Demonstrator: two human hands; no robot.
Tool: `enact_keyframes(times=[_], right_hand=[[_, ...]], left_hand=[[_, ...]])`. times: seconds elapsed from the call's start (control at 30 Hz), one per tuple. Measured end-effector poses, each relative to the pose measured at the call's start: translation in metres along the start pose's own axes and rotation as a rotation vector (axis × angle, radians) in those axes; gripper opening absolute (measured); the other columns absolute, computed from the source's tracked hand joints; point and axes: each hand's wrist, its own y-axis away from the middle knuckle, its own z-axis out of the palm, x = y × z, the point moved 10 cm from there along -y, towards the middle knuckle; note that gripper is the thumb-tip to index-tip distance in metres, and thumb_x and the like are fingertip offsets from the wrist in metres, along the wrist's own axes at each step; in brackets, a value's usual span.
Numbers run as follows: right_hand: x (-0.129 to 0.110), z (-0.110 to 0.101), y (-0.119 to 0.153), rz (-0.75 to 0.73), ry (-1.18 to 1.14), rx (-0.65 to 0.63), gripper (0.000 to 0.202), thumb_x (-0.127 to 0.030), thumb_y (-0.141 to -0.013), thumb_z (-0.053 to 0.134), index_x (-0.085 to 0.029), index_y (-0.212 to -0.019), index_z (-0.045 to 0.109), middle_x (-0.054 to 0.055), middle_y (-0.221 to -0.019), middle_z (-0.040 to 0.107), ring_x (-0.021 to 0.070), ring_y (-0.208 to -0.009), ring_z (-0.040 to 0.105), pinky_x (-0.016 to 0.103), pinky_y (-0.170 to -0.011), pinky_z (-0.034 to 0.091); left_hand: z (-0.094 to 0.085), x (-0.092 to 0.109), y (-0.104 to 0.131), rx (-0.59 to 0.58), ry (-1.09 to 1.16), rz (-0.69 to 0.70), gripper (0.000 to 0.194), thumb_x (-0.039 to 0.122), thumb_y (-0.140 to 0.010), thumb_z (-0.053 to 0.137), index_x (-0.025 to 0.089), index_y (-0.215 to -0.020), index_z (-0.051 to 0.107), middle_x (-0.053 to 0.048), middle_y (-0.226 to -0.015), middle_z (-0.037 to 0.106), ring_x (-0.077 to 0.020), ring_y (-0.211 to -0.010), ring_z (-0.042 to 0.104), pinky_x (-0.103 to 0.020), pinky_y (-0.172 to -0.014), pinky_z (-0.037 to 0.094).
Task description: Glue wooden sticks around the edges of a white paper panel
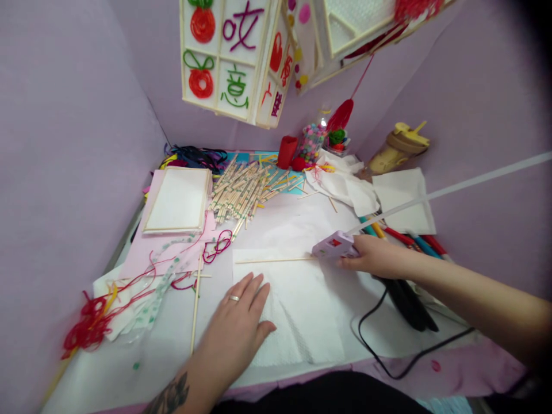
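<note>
A thin wooden stick [273, 261] lies across the upper part of a white textured sheet [302, 322]. My left hand [241, 316] rests palm down on the sheet's left side, below the stick, fingers stretched out and holding nothing. In my right hand [375, 256] is a light purple glue gun [333, 245], its tip at the right end of the visible stick. A long whitish glue stick [452, 188] runs from the back of the gun up to the right. The gun's tip hides whatever is left of the stick there.
Bundled sticks [241, 190] lie at the back beside a stack of framed white panels [177, 200]. Red yarn [88, 325] is at the left. Markers [425, 244], a black cable [371, 351] and a cup [399, 148] are at the right. Decorated lanterns [233, 63] hang overhead.
</note>
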Motion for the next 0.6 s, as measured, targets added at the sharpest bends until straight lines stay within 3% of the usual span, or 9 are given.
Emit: enact_keyframes(times=[0.6], right_hand=[[0.016,0.001,0.006,0.03,-0.041,0.025,0.037,-0.046,-0.075,0.059,-0.016,-0.098,0.065,0.012,-0.097,0.069,0.0268,-0.087,0.063,0.032,-0.072,0.048]], left_hand=[[0.001,0.001,-0.002,-0.011,-0.051,0.008,0.05,0.036,-0.088,0.057,0.017,-0.133,0.048,-0.011,-0.141,0.047,-0.0286,-0.132,0.041,-0.045,-0.1,0.047]])
